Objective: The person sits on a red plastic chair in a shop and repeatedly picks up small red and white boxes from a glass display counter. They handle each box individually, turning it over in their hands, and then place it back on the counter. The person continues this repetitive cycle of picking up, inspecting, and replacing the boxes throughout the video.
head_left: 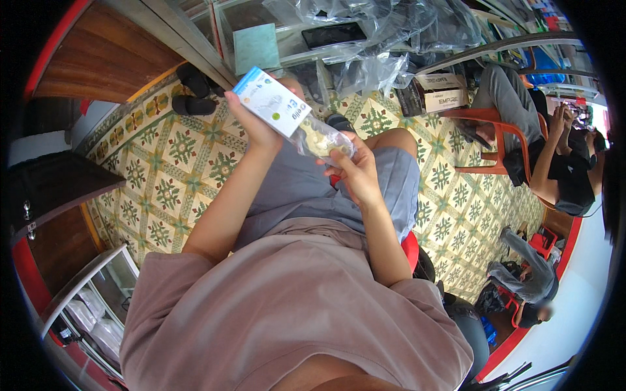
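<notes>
My left hand [255, 127] is closed on a small white box [272, 107] with a blue end, its thumb along the left edge. The box is tilted, its blue end pointing up and left. Against its lower right end lies a clear plastic bag [318, 139] with a cream-coloured, irregular item inside. I cannot tell whether the box and bag are joined. My right hand [357, 171] pinches the bag's right end, thumb on top. Both things are held above my lap, over my grey shorts [287, 189].
Ahead stands a glass counter with crumpled clear plastic [378, 39], a black phone [334, 35] and a pale green sheet [256, 47]. A box [443, 91] stands at its right. People sit on red chairs [499, 140] to the right. Black sandals [193, 104] lie on the patterned tile floor.
</notes>
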The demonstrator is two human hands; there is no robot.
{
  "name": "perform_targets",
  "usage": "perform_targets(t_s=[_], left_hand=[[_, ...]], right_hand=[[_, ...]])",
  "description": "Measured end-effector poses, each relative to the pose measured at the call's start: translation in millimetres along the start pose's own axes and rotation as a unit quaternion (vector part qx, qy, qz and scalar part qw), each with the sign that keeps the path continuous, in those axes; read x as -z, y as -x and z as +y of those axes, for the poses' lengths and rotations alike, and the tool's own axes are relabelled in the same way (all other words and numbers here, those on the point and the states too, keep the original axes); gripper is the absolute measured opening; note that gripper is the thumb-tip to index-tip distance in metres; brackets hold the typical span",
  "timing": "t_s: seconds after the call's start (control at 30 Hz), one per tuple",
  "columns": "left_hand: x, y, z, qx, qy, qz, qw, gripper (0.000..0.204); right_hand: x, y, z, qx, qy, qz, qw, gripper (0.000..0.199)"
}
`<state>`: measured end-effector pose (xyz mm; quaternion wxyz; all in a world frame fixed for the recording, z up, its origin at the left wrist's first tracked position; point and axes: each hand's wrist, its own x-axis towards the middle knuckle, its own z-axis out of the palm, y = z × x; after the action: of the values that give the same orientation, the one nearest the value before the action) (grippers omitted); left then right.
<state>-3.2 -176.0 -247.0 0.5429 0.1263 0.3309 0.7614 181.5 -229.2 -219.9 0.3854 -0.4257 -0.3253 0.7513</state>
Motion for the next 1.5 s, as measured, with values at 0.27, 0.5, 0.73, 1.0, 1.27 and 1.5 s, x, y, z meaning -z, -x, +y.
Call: perform_targets(t_s=[0.27, 0.5, 0.73, 1.0, 1.27, 1.5], left_hand=[[3, -8, 3, 0.001, 0.017, 0.028, 0.999, 0.077], [38, -11, -23, 0.266, 0.239, 0.062, 0.932, 0.069], [34, -7, -24, 0.294, 0.242, 0.082, 0.921, 0.070], [16, 1, -25, 0.272, 0.133, 0.131, 0.944, 0.078], [9, -4, -28, 0.302, 0.187, 0.141, 0.924, 0.065], [0, 0, -18, 0.302, 0.166, 0.119, 0.931, 0.075]], right_hand=[[7, 4, -1, 0.092, -0.031, 0.023, 0.995, 0.026], [3, 5, -12, 0.065, -0.185, 0.003, 0.981, 0.036], [2, 7, -15, 0.056, -0.212, 0.013, 0.976, 0.040], [5, -22, -99, 0.233, -0.032, 0.091, 0.968, 0.032], [-11, -118, -283, 0.348, 0.225, 0.092, 0.906, 0.033], [-27, -177, -312, 0.222, 0.241, 0.029, 0.944, 0.028]])
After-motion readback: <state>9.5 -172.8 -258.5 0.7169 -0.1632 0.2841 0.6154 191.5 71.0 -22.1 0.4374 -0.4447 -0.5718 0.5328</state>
